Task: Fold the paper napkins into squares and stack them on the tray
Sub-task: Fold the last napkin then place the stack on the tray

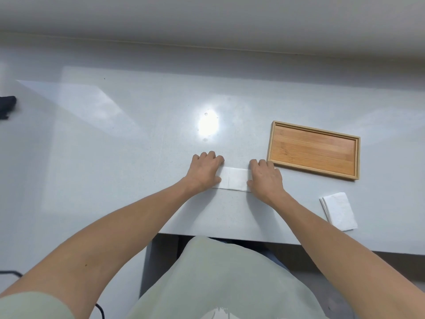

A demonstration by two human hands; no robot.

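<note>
A white paper napkin (233,178) lies flat on the pale table as a wide folded strip. My left hand (204,172) presses down on its left end and my right hand (265,177) presses down on its right end, fingers spread over the paper. Only the middle of the napkin shows between them. A rectangular wooden tray (314,150) sits just right of my right hand, with nothing in it. A small pile of white napkins (339,211) rests near the table's front edge, at the right.
The table (115,146) is glossy pale grey, with a bright lamp glare behind my hands. A black object (7,107) lies at the far left edge. The table's front edge runs just below the napkin, above my lap.
</note>
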